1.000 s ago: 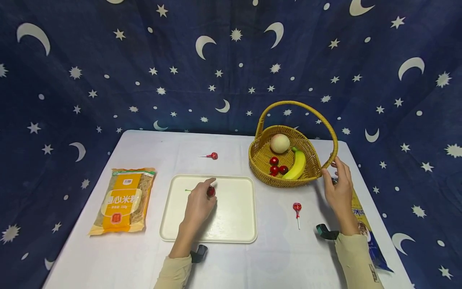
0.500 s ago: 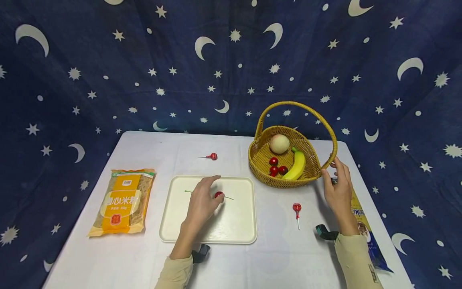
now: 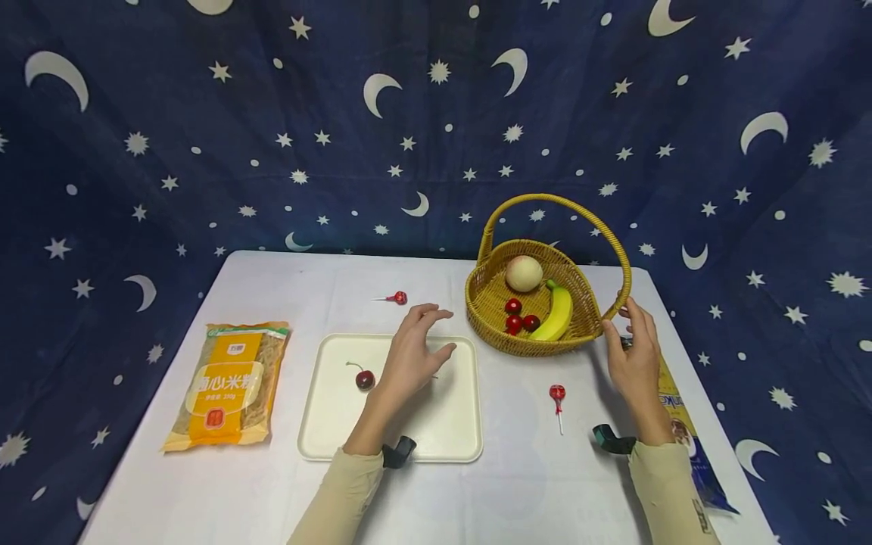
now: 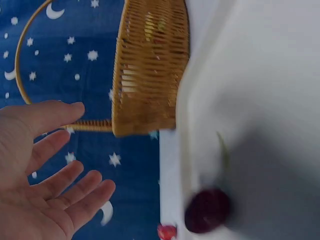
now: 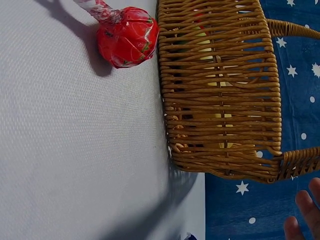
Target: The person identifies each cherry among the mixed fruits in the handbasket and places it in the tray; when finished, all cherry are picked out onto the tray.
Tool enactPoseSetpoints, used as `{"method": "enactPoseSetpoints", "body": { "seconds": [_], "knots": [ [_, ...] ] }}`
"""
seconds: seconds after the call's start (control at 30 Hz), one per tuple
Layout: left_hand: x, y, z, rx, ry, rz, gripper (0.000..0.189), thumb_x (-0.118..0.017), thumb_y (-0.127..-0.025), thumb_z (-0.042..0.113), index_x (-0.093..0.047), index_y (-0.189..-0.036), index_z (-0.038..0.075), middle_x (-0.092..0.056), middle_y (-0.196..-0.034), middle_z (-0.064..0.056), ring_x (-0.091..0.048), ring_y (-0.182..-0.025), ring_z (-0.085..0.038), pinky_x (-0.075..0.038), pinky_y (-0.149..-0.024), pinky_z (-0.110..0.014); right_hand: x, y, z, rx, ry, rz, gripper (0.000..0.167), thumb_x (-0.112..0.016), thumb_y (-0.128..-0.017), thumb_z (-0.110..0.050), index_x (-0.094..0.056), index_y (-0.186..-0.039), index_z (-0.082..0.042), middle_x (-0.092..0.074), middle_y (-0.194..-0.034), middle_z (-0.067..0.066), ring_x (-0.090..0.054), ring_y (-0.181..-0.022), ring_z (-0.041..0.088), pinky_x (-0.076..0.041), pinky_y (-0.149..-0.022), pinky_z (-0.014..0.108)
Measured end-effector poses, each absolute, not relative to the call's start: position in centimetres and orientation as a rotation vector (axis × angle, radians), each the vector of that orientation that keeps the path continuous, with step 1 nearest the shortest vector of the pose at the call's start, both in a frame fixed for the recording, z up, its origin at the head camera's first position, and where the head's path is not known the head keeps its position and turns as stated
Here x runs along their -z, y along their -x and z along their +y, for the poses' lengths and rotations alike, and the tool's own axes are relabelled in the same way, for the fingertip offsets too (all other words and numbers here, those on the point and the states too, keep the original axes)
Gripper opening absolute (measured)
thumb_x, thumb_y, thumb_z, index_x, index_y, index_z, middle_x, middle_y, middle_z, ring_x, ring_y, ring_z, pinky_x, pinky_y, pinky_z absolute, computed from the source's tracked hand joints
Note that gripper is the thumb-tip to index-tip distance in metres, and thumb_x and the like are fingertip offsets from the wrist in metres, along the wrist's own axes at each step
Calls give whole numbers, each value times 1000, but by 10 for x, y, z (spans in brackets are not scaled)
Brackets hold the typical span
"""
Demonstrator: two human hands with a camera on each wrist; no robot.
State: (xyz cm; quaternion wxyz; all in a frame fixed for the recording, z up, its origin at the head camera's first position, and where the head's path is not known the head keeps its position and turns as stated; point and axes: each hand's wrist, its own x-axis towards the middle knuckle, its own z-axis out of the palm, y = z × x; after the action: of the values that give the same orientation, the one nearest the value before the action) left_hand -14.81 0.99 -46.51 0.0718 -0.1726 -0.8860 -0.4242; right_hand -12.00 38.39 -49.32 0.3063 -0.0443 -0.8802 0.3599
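Observation:
Fingers spread and holding nothing, my left hand is above the cream tray. A dark red cherry with a green stem lies on the tray, left of the hand. Under the hand only a second stem shows in the head view; the left wrist view has a cherry on the tray. My right hand has thumb and fingers on either side of the handle's base on the wicker basket. Inside the basket are a peach, a banana and several cherries.
One red lollipop lies behind the tray, another lollipop in front of the basket. A yellow noodle bag lies at the left. A blue and yellow packet is partly hidden by the right arm.
My left hand has let go of a cherry on the tray, opened, and moved up and right, uncovering the other cherry. The right hand stays at the basket handle.

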Motion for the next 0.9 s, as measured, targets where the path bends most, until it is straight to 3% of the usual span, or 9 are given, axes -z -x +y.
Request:
{"method": "enactPoseSetpoints", "body": {
  "seconds": [0.53, 0.9],
  "knots": [
    [436, 210, 95, 1120, 969, -2754, 46, -81, -94, 16, -68, -138, 13, -57, -150, -11, -56, -141, -28, -51, -119, -44, 496, 124, 381, -961, 80, -2317, 59, -68, -103, -6, -48, -159, -9, -56, -145, 27, -55, -132, 44, -28, -104, 3],
    [440, 238, 130, 1066, 969, -2893, 44, -79, -95, 15, -68, -137, 13, -60, -145, -11, -62, -131, -26, -53, -115, -42, 495, 119, 385, -971, 90, -2306, 59, -67, -103, -5, -48, -159, -8, -56, -145, 28, -56, -134, 43, -30, -105, 4]
  ]
}}
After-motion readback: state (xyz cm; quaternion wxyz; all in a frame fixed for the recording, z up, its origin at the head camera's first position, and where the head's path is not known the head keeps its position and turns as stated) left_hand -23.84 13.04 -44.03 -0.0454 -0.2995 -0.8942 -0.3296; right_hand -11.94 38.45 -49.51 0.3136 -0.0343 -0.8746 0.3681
